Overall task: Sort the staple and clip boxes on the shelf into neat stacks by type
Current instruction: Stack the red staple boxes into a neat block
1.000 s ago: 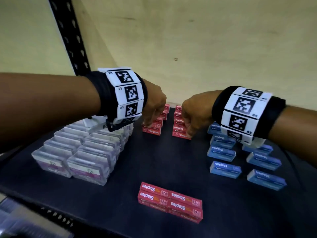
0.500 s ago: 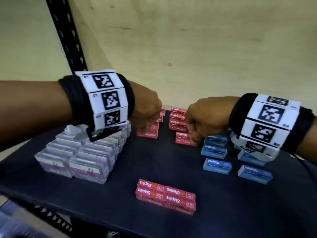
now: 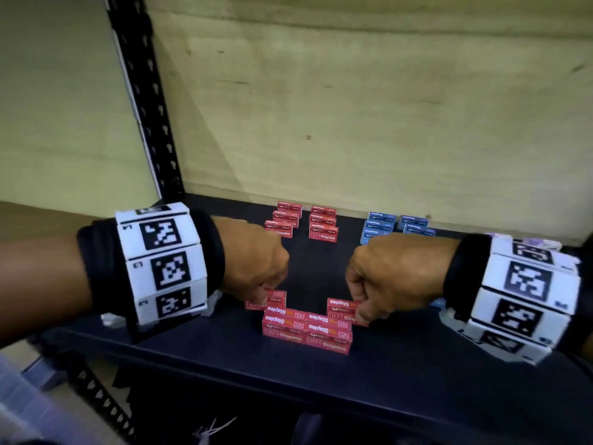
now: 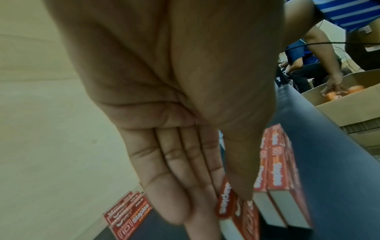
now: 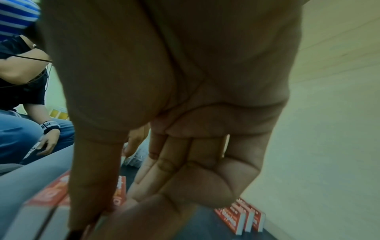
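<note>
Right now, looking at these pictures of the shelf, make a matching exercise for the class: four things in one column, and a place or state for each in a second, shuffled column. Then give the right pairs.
Things
1. left hand
2. right hand
3. front red stack
4. blue staple boxes

Places or states
A. at the back right of the shelf
B. pinches a red box at the stack's right
C. between the two hands, near the front edge
D. holds a red box at the stack's left

Pairs: 1-D, 2-B, 3-C, 4-A
</note>
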Demonstrator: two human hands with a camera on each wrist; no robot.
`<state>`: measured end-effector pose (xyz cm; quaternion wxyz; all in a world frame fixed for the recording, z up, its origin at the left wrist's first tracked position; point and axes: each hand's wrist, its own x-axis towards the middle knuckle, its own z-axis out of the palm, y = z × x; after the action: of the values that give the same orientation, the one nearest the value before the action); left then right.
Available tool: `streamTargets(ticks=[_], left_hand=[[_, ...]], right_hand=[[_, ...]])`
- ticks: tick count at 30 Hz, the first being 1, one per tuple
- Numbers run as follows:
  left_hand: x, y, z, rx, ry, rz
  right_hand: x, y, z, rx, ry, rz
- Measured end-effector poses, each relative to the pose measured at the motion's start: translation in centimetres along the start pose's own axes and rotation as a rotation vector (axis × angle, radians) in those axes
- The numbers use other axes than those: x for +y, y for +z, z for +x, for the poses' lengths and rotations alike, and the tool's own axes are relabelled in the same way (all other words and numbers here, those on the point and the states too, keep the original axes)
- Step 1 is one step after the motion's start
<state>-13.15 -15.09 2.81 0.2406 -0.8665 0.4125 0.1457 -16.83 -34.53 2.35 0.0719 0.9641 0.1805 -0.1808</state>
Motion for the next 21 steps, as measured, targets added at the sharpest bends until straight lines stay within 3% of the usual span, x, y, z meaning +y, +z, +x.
streamTargets(ticks=[8,15,21], left_hand=[[-0.3,1.5,0.8,0.015,-0.002,-0.096],[-1.3,2.2,0.5,0.036,0.016,-0.36],[-1.0,2.1,0.8,0.068,0.027,-0.393]], right_hand=[[-0.5,1.3,-1.0,0.008,0.036,0.031],[-0.4,1.2,-1.5,-0.074,0.067,0.177],[-0.5,1.4,-0.9,-0.066,0.051,0.222]])
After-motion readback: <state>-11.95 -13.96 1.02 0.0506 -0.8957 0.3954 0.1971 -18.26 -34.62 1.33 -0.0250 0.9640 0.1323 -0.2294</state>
